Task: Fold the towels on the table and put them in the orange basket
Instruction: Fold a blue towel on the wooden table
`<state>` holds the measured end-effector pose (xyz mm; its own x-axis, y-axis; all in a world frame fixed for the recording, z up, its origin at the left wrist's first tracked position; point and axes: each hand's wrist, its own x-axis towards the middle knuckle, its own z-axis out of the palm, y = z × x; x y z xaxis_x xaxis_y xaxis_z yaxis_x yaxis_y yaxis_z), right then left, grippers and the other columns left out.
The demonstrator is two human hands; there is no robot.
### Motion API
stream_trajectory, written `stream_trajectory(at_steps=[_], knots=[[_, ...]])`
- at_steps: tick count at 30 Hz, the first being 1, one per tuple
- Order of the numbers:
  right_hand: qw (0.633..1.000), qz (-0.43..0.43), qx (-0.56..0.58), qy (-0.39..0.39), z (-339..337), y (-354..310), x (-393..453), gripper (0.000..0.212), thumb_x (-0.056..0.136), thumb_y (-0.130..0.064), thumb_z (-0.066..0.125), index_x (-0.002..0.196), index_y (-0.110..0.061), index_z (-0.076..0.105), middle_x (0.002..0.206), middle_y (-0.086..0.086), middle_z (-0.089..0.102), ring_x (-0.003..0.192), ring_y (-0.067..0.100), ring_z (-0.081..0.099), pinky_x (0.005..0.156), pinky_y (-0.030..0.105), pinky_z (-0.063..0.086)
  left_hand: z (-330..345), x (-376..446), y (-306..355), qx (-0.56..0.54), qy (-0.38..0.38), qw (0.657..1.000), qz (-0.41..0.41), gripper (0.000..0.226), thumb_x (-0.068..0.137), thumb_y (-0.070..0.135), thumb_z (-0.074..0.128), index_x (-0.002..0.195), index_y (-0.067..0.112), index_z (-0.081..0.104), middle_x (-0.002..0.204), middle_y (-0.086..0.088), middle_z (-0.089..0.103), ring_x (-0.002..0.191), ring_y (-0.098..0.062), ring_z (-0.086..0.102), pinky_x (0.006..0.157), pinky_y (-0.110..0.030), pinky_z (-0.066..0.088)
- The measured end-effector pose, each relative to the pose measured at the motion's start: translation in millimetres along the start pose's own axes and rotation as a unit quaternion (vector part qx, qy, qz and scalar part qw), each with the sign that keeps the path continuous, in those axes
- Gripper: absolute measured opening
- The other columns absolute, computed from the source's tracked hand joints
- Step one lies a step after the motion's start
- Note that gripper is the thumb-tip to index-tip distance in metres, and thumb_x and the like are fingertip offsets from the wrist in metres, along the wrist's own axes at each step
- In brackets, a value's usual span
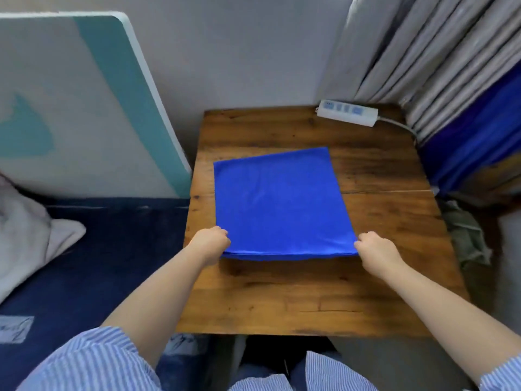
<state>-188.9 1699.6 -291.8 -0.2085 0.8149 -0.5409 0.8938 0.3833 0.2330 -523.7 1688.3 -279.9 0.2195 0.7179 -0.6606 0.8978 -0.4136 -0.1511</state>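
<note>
The blue towel (277,204) lay doubled at mid-table (394,235). The left hand (211,244) and right hand (376,251) each pinched a near corner. Uneven lift risked skewing the layers; no orange basket was visible.

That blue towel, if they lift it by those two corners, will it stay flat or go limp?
Probably limp: the towel is thin cloth, with its near edge already raised off the table between the left hand and right hand. It looks light. It should slide easily on the smooth wood.
</note>
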Motion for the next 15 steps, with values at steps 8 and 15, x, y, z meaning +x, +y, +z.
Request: stream_trajectory(at_steps=[8, 15], knots=[[0.993, -0.100, -0.034, 0.055, 18, -26, -17, 0.031, 0.034, 0.000, 0.086, 0.057, 0.002, 0.065, 0.078, 0.018, 0.064, 0.086, 0.029, 0.067, 0.044, 0.022, 0.047, 53, -2, 18, 0.010, -0.062, 0.996, 0.060, 0.033, 0.085, -0.002, 0.047, 0.115, 0.008, 0.056, 0.126, -0.007, 0.045, 0.118, -0.023, 0.041, 0.085, -0.030, 0.045], [0.993, -0.102, -0.001, -0.063, 38, -43, -18, 0.031, 0.090, -0.006, 0.047, 0.120, -0.004, 0.054, 0.135, 0.010, 0.039, 0.135, 0.026, 0.025, 0.094, 0.031, 0.044, 77, -15, 18, -0.015, -0.067, 0.996, 0.049, 0.035, 0.088, 0.002, 0.049, 0.122, 0.008, 0.053, 0.131, -0.006, 0.040, 0.122, -0.023, 0.038, 0.088, -0.030, 0.044]])
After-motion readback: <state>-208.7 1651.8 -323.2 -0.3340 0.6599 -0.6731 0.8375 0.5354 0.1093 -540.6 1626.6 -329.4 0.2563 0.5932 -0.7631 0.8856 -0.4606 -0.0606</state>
